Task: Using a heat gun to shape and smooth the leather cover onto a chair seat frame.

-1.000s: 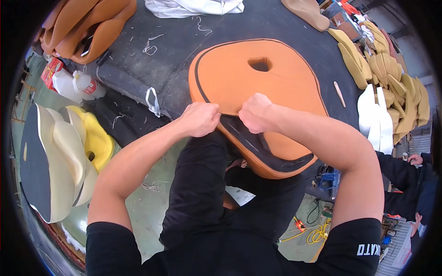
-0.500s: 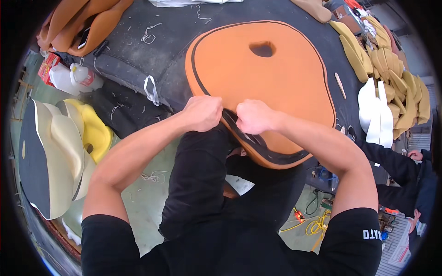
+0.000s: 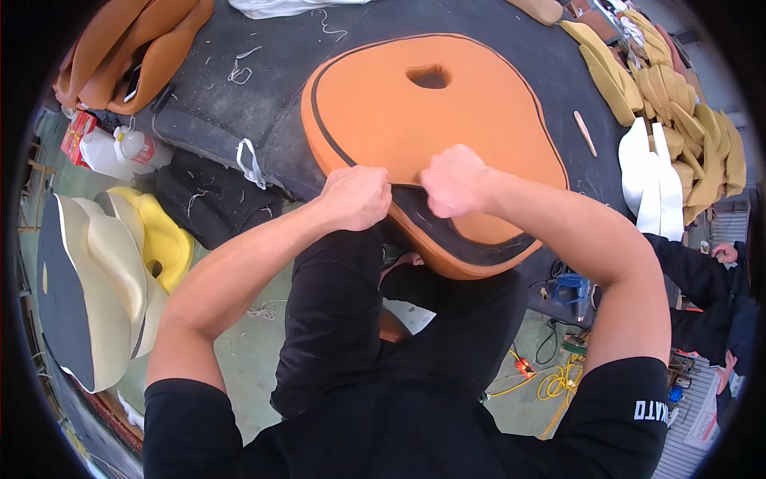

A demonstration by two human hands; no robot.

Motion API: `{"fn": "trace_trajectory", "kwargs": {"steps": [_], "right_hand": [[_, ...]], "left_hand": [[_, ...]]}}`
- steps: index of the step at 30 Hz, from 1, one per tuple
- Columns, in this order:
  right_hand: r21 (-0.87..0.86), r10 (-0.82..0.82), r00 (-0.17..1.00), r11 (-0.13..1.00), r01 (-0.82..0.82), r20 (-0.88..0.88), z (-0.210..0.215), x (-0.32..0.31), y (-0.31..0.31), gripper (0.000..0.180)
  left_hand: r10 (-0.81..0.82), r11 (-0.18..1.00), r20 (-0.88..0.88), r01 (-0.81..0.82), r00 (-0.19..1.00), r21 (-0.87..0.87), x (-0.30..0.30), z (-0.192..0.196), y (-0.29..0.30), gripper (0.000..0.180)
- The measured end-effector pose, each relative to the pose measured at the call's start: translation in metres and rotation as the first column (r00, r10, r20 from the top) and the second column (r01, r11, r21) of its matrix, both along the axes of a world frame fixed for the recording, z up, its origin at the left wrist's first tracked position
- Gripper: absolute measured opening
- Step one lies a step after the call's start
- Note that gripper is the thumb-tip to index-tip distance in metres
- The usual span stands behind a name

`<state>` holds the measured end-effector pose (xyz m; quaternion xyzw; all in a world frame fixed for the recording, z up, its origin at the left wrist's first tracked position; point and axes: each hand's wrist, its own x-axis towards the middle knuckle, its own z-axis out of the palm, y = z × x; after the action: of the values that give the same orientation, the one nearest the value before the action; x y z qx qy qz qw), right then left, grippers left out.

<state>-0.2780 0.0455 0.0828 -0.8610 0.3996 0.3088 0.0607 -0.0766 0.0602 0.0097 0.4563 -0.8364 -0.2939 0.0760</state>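
Observation:
An orange seat cushion (image 3: 447,120) with a small oval hole lies at the near edge of the dark worktable, partly over my knees. A black band runs round its rim and widens at the near side, where the orange cover (image 3: 487,227) stands apart from the band. My left hand (image 3: 357,198) is closed in a fist on the cover's near left edge. Just right of it, my right hand (image 3: 455,181) is also closed on the edge. A dark strip of that edge stretches between both fists. My fingertips are hidden.
Orange foam-like pieces (image 3: 136,48) sit at far left, and white bottles (image 3: 140,148) below them. Cream and yellow pads (image 3: 104,271) stand at left. Tan pieces (image 3: 686,120) and white strips (image 3: 653,176) lie at right. Another person's dark sleeve (image 3: 694,271) shows there.
My right hand has moved slightly up and right, drawing the edge away from my left fist. The cushion has shifted a little left and up in the view.

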Motion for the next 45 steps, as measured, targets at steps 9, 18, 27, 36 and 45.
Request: {"fn": "trace_trajectory", "kwargs": {"steps": [9, 18, 27, 36, 45], "right_hand": [[0.103, -0.051, 0.994, 0.994, 0.041, 0.101, -0.016, 0.001, 0.034, 0.020], [-0.023, -0.091, 0.987, 0.995, 0.095, 0.129, -0.008, -0.015, 0.048, 0.018], [-0.162, -0.086, 0.926, 0.975, 0.155, 0.367, 0.004, -0.091, 0.119, 0.012], [-0.237, -0.296, 0.483, 0.594, 0.769, 0.824, -0.027, -0.088, 0.191, 0.020], [-0.244, -0.375, 0.419, 0.432, 0.868, 0.827, -0.066, -0.027, 0.172, 0.025]], "left_hand": [[0.022, 1.000, -0.013, -0.022, 1.000, 0.015, -0.006, -0.008, 0.018, 0.033], [0.040, 0.999, -0.109, -0.036, 0.993, 0.033, -0.051, 0.002, 0.049, 0.033], [-0.021, 0.989, -0.112, 0.036, 0.994, 0.140, -0.099, 0.020, 0.100, 0.033], [-0.170, 0.925, -0.252, 0.067, 0.953, -0.374, -0.056, 0.005, 0.065, 0.031], [-0.368, 0.804, 0.199, 0.418, 0.908, -0.423, -0.040, -0.002, 0.082, 0.091]]}}
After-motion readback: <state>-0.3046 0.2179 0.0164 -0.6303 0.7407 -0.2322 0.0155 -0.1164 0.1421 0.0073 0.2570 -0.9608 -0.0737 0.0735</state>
